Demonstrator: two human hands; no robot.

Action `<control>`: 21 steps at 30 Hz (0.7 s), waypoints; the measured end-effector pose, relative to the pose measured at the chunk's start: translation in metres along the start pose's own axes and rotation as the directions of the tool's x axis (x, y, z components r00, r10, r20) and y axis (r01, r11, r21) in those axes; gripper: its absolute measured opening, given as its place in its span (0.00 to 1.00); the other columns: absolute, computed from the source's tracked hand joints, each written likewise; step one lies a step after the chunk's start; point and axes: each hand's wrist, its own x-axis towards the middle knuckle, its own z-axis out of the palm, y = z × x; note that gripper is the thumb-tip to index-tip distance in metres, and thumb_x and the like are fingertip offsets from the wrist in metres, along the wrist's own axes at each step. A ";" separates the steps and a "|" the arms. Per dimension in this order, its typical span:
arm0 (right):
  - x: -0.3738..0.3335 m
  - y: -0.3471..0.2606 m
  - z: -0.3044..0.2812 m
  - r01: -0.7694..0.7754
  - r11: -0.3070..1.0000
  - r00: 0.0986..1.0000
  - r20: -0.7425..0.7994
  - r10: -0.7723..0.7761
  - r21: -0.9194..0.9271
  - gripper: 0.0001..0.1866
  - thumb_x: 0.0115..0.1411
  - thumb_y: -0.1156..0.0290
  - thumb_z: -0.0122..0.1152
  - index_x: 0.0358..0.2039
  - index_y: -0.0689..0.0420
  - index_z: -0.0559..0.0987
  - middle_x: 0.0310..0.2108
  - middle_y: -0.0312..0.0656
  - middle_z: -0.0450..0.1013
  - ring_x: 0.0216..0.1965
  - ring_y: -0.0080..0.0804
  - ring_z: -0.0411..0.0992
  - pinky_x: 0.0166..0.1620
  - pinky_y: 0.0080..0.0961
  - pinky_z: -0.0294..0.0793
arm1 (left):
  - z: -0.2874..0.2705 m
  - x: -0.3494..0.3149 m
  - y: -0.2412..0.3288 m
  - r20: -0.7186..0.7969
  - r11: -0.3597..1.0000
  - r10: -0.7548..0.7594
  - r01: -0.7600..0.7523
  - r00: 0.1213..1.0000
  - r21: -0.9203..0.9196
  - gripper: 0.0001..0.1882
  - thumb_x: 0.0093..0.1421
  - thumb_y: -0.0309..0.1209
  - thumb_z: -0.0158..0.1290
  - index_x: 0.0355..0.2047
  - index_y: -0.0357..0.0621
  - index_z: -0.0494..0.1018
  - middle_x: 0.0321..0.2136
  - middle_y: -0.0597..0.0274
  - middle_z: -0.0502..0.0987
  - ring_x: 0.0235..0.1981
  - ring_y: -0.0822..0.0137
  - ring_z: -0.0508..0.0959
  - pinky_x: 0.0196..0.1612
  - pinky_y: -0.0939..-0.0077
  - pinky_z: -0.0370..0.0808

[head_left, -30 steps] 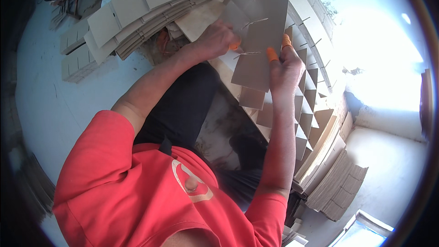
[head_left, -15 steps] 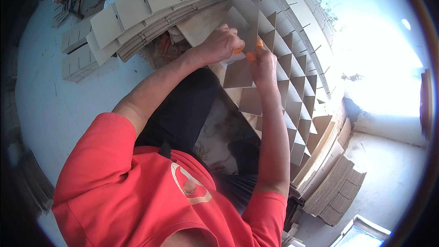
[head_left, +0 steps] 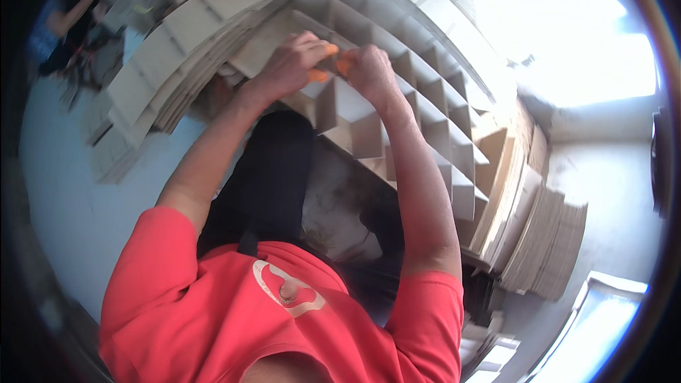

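Observation:
A grid of interlocked pale cardboard divider strips (head_left: 418,99) stands on a board in front of me, forming several open cells. My left hand (head_left: 287,67) is over the grid's near left part, with orange covers on its fingertips. Its thumb and forefinger are apart, and I see nothing between them. Just to the right, my right hand (head_left: 370,74) has its fingers curled and pressed together at a cardboard strip, also with orange on the fingertips. The strip's part under the fingers is hidden, and motion blurs both hands a little.
Stacks of slotted cardboard strips (head_left: 177,42) curve along the far left side. More cardboard stacks (head_left: 543,241) stand at the right by a pale wall. A co-worker's arm (head_left: 85,3) shows at the upper left. My dark-trousered knee (head_left: 280,142) is beside the board.
Both hands have moved left and slightly up in the picture. The tall upright sheet between them no longer stands above the grid. The whole view has shifted a little.

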 end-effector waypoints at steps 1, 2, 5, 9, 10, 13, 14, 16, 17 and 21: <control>-0.005 0.010 -0.007 -0.053 0.998 0.988 -0.149 0.050 -0.019 0.10 0.56 0.66 0.58 0.34 0.59 0.79 0.36 0.54 0.76 0.41 0.50 0.74 0.41 0.43 0.73 | -0.005 0.001 0.005 0.014 0.999 0.018 -0.019 1.000 0.047 0.30 0.41 0.27 0.64 0.49 0.44 0.72 0.45 0.62 0.75 0.50 0.59 0.71 0.52 0.64 0.66; -0.011 0.018 -0.013 -0.100 0.995 0.953 -0.292 0.086 -0.032 0.12 0.57 0.64 0.58 0.34 0.60 0.78 0.37 0.55 0.76 0.41 0.51 0.74 0.41 0.43 0.72 | -0.009 0.004 0.010 0.025 0.994 0.031 -0.033 0.999 0.102 0.35 0.40 0.28 0.65 0.52 0.44 0.70 0.50 0.61 0.74 0.53 0.58 0.70 0.54 0.63 0.65; -0.024 0.073 -0.020 -0.294 0.947 0.897 -0.382 0.225 -0.132 0.22 0.61 0.53 0.55 0.32 0.64 0.78 0.31 0.55 0.76 0.38 0.54 0.74 0.40 0.44 0.72 | 0.003 0.025 0.016 0.104 0.990 0.135 -0.139 0.985 0.037 0.43 0.39 0.28 0.65 0.59 0.44 0.63 0.57 0.61 0.67 0.59 0.56 0.63 0.59 0.63 0.62; -0.060 0.097 -0.039 -0.195 0.980 0.981 -0.029 0.194 -0.034 0.26 0.61 0.49 0.53 0.28 0.64 0.78 0.28 0.53 0.76 0.35 0.52 0.75 0.39 0.42 0.72 | 0.029 0.058 0.013 0.206 0.983 0.181 -0.177 0.961 -0.040 0.48 0.40 0.27 0.64 0.63 0.46 0.56 0.62 0.58 0.61 0.64 0.55 0.57 0.65 0.62 0.56; -0.073 0.099 -0.041 -0.097 0.994 0.995 0.019 0.096 0.044 0.26 0.61 0.48 0.54 0.27 0.64 0.79 0.28 0.52 0.77 0.35 0.51 0.75 0.39 0.42 0.72 | 0.038 0.067 0.014 0.218 0.982 0.190 -0.182 0.957 -0.058 0.48 0.40 0.27 0.64 0.64 0.46 0.56 0.62 0.58 0.61 0.64 0.54 0.56 0.65 0.62 0.56; -0.120 0.114 -0.041 0.003 0.991 0.954 -0.299 0.038 0.135 0.20 0.60 0.54 0.57 0.34 0.61 0.79 0.33 0.49 0.77 0.35 0.48 0.74 0.39 0.38 0.73 | 0.067 0.090 0.015 0.266 0.972 0.225 -0.195 0.938 -0.133 0.48 0.41 0.26 0.63 0.64 0.48 0.55 0.62 0.58 0.60 0.66 0.51 0.53 0.66 0.62 0.54; -0.138 0.130 -0.041 0.060 0.989 0.888 -0.460 0.009 0.135 0.18 0.59 0.56 0.58 0.35 0.61 0.79 0.34 0.48 0.76 0.36 0.47 0.74 0.38 0.37 0.74 | 0.076 0.096 0.015 0.312 0.969 0.239 -0.205 0.920 -0.136 0.48 0.41 0.25 0.63 0.64 0.49 0.55 0.62 0.58 0.60 0.66 0.52 0.54 0.67 0.62 0.54; -0.180 0.173 -0.058 -0.221 0.888 0.843 -0.537 -0.034 -0.403 0.15 0.57 0.63 0.60 0.41 0.59 0.77 0.37 0.46 0.74 0.39 0.43 0.73 0.37 0.32 0.75 | 0.094 0.105 0.015 0.399 0.964 0.263 -0.221 0.879 -0.149 0.47 0.42 0.25 0.63 0.64 0.51 0.56 0.61 0.56 0.61 0.65 0.54 0.56 0.67 0.64 0.53; -0.201 0.200 -0.063 -0.362 0.831 0.808 -0.586 0.055 -0.422 0.18 0.55 0.66 0.63 0.45 0.58 0.76 0.36 0.46 0.75 0.39 0.42 0.73 0.38 0.34 0.75 | 0.102 0.107 0.015 0.389 0.961 0.277 -0.247 0.879 -0.126 0.44 0.42 0.24 0.62 0.61 0.50 0.59 0.58 0.56 0.65 0.63 0.55 0.59 0.65 0.63 0.55; -0.271 0.269 -0.068 -0.686 0.588 0.697 -0.619 0.362 -0.429 0.22 0.50 0.70 0.67 0.45 0.59 0.72 0.33 0.48 0.73 0.36 0.46 0.73 0.36 0.40 0.73 | 0.118 0.119 0.011 0.416 0.967 0.254 -0.220 0.873 -0.129 0.27 0.43 0.22 0.60 0.47 0.45 0.69 0.42 0.55 0.74 0.49 0.55 0.70 0.56 0.63 0.62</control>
